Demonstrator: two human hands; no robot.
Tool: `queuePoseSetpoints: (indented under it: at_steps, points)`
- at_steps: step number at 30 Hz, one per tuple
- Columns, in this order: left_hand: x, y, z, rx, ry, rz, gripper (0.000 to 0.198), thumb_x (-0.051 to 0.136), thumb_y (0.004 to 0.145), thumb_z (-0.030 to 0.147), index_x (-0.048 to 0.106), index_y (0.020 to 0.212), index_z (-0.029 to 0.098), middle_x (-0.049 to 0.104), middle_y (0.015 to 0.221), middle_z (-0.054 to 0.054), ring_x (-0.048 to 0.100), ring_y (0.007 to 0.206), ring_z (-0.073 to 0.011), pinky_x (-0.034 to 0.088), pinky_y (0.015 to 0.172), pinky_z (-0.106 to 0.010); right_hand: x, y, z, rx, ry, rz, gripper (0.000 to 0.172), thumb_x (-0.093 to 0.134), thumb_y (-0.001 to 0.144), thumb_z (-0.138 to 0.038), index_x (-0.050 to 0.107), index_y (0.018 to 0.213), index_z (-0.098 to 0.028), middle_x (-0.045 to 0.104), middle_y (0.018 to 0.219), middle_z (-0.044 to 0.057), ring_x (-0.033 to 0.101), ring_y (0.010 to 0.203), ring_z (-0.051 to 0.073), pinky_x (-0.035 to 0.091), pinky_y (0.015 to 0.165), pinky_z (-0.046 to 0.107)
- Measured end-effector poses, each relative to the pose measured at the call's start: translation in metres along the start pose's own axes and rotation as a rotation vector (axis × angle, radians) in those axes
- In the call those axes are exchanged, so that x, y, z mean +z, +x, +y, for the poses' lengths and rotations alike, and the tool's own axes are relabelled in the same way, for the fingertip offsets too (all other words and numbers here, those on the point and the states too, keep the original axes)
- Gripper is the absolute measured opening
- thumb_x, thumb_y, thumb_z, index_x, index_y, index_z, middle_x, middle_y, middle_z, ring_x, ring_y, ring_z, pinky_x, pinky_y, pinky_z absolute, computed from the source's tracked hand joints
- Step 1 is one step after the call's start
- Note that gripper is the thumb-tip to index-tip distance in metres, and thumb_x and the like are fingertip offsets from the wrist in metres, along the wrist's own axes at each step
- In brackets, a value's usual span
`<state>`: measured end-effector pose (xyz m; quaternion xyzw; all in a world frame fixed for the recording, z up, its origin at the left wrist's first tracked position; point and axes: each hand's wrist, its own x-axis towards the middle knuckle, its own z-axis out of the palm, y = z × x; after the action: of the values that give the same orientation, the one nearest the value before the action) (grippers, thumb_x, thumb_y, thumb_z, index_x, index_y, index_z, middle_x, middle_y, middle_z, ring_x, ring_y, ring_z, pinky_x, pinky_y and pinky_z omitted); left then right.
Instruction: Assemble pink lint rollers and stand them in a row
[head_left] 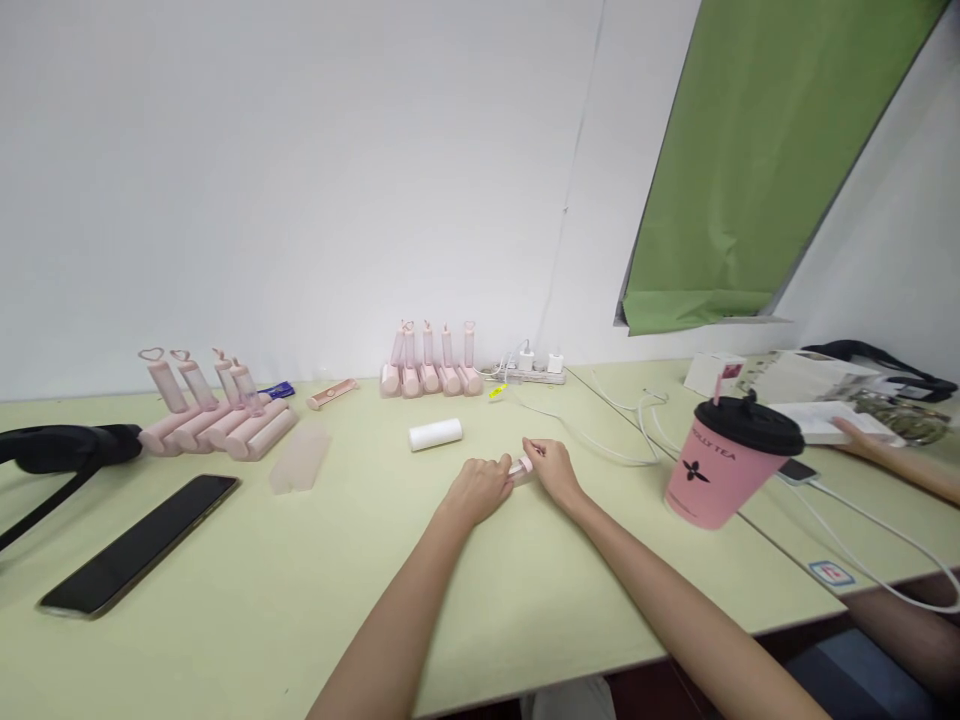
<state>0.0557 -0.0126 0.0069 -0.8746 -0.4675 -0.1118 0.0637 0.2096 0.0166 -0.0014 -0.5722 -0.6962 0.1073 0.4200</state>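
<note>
My left hand [478, 488] is closed around a small clear tube with a pink end [520, 467], above the pale green table [360, 590]. My right hand [552, 468] has its fingers pinched together at the tube's far right end; they hide what exactly they grip there. A white cylinder [436, 434] lies a little beyond my left hand. Against the wall, pink cylinders with slim clear tubes standing on them [429, 360] form a row. A similar group of pink pieces [225, 410] sits farther left.
A pink drink cup [709, 465] with a black lid stands right of my hands. At left lie a phone [139, 545] and a black strap-like object [82, 450]. White cables [600, 442] run from a power strip [534, 376]. Another person's hand [870, 440] touches a white box.
</note>
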Motion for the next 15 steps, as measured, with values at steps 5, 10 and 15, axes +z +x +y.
queuePoseSetpoints:
  at_steps: [5,10,15]
  points:
    - [-0.006,-0.001,0.009,-0.067,-0.080,-0.033,0.018,0.033,0.085,0.026,0.046,0.095,0.017,0.061,0.080,-0.009,0.060,0.075,-0.0212,0.040,0.066,-0.030,0.003,-0.005,-0.007,0.085,0.117,0.123,0.043,0.034,0.081,-0.043,0.021,0.048,-0.021,0.018,0.048,-0.005,0.020,0.048,0.009,0.019,0.046,0.025]
    - [-0.006,-0.001,0.015,-0.095,-0.149,-0.025,0.019,0.033,0.084,0.024,0.047,0.096,0.016,0.061,0.083,-0.009,0.059,0.076,-0.0215,0.040,0.066,-0.029,0.005,-0.008,-0.010,0.063,0.144,0.143,0.043,0.030,0.083,-0.047,0.024,0.050,-0.021,0.026,0.046,-0.005,0.025,0.047,0.010,0.023,0.047,0.025]
    - [-0.002,0.000,0.020,-0.139,-0.222,-0.029,0.022,0.034,0.082,0.024,0.049,0.094,0.015,0.061,0.084,-0.009,0.059,0.077,-0.0219,0.041,0.065,-0.029,0.008,-0.006,-0.006,0.060,0.135,0.127,0.042,0.030,0.083,-0.046,0.025,0.051,-0.021,0.029,0.046,-0.004,0.028,0.047,0.010,0.024,0.048,0.025]
